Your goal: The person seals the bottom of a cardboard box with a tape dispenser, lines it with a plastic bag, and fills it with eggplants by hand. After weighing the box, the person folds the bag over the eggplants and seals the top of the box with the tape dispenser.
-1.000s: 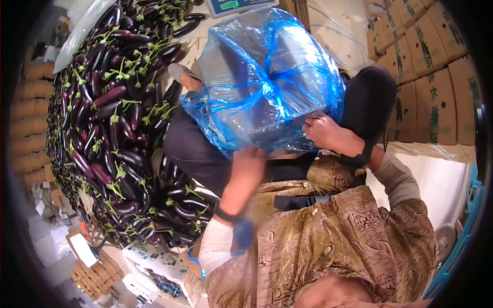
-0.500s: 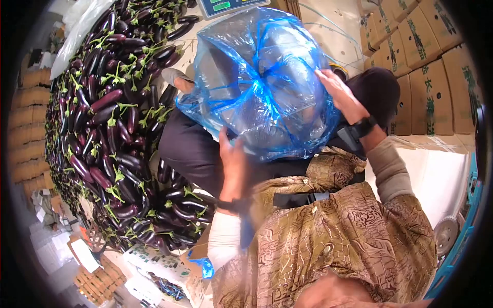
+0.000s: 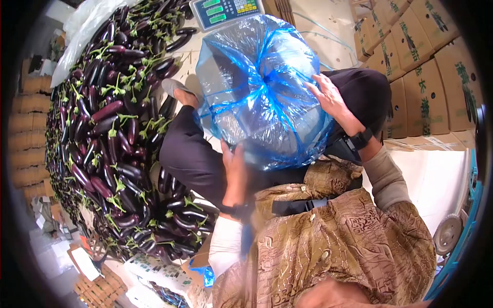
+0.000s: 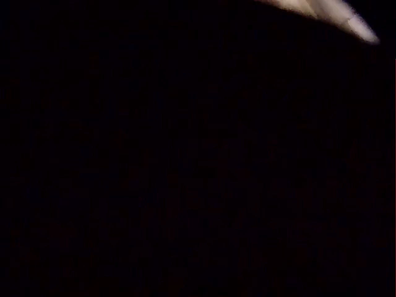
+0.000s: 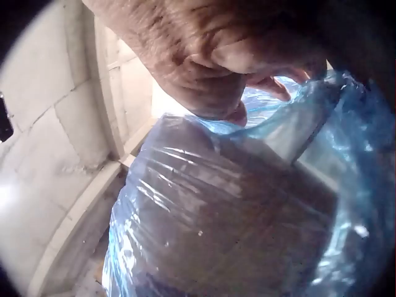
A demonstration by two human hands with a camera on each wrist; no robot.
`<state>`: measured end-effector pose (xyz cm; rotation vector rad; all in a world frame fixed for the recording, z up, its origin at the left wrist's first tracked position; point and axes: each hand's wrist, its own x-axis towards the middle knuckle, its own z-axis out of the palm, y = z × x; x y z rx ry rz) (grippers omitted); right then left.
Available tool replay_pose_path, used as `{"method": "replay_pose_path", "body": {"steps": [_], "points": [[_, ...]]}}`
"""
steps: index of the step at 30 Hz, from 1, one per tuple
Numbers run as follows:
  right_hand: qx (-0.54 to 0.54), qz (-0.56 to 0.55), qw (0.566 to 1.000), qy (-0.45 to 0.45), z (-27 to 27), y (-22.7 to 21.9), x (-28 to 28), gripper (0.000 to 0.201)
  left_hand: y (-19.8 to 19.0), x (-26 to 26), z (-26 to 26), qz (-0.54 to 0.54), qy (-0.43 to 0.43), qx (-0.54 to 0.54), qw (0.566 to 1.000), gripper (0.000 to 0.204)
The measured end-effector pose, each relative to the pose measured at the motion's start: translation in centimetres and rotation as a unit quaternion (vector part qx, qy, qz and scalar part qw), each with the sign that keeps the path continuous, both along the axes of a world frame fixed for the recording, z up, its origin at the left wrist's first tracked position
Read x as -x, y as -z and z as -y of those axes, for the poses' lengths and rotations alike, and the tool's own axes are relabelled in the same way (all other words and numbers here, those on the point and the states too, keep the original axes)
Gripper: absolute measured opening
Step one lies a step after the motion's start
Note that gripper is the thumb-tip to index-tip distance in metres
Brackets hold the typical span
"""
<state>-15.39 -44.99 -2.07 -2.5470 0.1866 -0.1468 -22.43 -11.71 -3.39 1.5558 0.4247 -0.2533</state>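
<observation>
A bulky, clear blue plastic bag (image 3: 290, 110), gathered at its middle, lies across the person's legs. At its near left edge the left hand (image 3: 235, 174) touches the plastic, thumb and a finger pointing up; its other fingers are hidden or blurred. The right hand (image 3: 333, 100) rests with extended fingers on the bag's right side. In the right wrist view the right hand (image 5: 210, 62) lies against the bag (image 5: 235, 204), fingertips on the plastic. Blackness fills most of the left wrist view, with a pale shape at the top that I cannot identify.
A large heap of eggplants (image 3: 105, 154) covers the left side. Beyond the bag stands a digital scale (image 3: 226, 11). Stacked cardboard boxes (image 3: 423, 97) line the right, and a white box (image 3: 159, 269) sits at the lower left. A foot (image 3: 182, 93) is beside the bag.
The right hand has gone from the bag's near right edge up onto its side. The left hand has shifted left along the near edge. The bag looks rounder, and more of the scale shows.
</observation>
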Motion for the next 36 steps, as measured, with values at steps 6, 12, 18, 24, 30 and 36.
{"method": "replay_pose_path", "body": {"steps": [6,12,18,24,30,36], "points": [[0.035,-0.153,0.986,-0.057,0.2,6.6,-5.2,0.060,-1.8,-0.7,1.2,-0.033,-0.058,0.076,0.995,0.051],[0.062,-0.195,0.975,-0.086,-0.2,7.1,-5.2,0.066,0.3,-1.3,1.4,-0.116,-0.057,0.177,0.976,0.044],[-0.237,-0.232,0.943,0.004,0.4,0.2,-1.7,0.053,-3.6,1.7,0.4,-0.180,0.004,0.189,0.965,0.037],[-0.148,-0.313,0.933,-0.102,-0.1,-2.1,-1.8,0.055,-4.7,3.8,-1.0,-0.197,-0.063,0.256,0.944,0.030],[-0.222,-0.079,0.954,-0.185,3.2,7.3,-1.7,0.041,8.4,-0.2,0.8,0.014,-0.071,0.221,0.973,0.033],[0.078,-0.215,0.965,-0.126,-1.2,-0.1,-1.9,0.068,-0.9,-2.2,3.5,-0.278,-0.194,0.283,0.897,0.047]]}}
